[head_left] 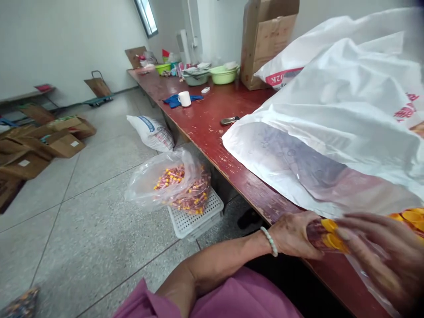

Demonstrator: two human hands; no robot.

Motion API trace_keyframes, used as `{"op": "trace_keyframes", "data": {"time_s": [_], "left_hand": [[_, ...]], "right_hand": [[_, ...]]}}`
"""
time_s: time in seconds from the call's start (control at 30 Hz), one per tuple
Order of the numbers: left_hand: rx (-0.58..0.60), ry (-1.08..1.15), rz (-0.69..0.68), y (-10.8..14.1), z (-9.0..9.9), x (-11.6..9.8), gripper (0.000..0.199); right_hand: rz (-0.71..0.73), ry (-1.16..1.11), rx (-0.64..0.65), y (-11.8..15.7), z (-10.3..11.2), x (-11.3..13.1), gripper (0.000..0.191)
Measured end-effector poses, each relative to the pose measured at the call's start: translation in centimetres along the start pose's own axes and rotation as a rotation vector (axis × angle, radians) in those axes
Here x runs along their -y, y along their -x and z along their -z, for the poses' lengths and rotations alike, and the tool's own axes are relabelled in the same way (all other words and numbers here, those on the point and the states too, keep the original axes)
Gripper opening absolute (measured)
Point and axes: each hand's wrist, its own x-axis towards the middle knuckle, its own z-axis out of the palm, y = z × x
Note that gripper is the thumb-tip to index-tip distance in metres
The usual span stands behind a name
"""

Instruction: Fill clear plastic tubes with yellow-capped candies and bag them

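My left hand [293,233], with a pale bead bracelet on the wrist, wraps round a small bunch of yellow-capped tubes [317,234] with dark reddish contents, at the table's front edge. My right hand [386,254], smeared by motion, reaches in from the right, its fingertips at the yellow caps [334,240]; whether it grips one cannot be made out. A large white sack [318,123] lies on the table beyond both hands. More yellow caps [412,218] show beside its near edge at the far right, partly behind my right hand.
On the floor, an open clear bag of yellow-capped tubes [195,192] rests on a white perforated crate [215,207]. The red table [205,132] bears a phone [229,120], a white mug [184,99], basins [223,76] and a tall carton [271,44]. Cardboard boxes [62,143] stand left.
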Motion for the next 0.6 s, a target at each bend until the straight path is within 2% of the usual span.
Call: {"op": "trace_keyframes", "data": {"time_s": [0.1,0.17,0.23,0.3,0.4,0.43,0.47,0.5,0.6], "left_hand": [[-0.024,0.095,0.035,0.2,0.1,-0.1,0.039],[-0.034,0.191,0.079,0.3,0.3,-0.4,0.033],[-0.063,0.26,0.119,0.2,0.7,-0.4,0.031],[-0.101,0.3,0.159,-0.2,1.2,0.0,0.034],[-0.141,0.338,0.186,-0.8,1.8,0.9,0.031],[-0.139,0.344,0.187,-0.9,1.9,1.1,0.031],[-0.135,0.345,0.184,-0.9,1.9,1.2,0.031],[-0.13,0.342,0.178,-0.9,1.9,1.2,0.032],[-0.136,0.32,0.165,-0.8,1.6,1.0,0.032]], "right_hand": [[0.028,0.056,0.047,-0.2,0.3,2.8,0.03],[-0.045,0.006,0.021,-0.3,0.6,4.4,0.028],[-0.153,-0.105,0.061,-0.3,1.1,4.5,0.028],[-0.337,-0.158,-0.102,0.0,1.9,2.6,0.027],[-0.635,-0.059,-0.52,1.6,3.9,-2.1,0.028],[-0.698,-0.012,-0.586,2.2,4.5,-3.5,0.028],[-0.726,0.025,-0.586,2.8,4.7,-4.7,0.028],[-0.72,0.052,-0.528,3.1,4.7,-5.5,0.027],[-0.603,0.178,-0.212,2.8,3.2,-6.2,0.024]]}}
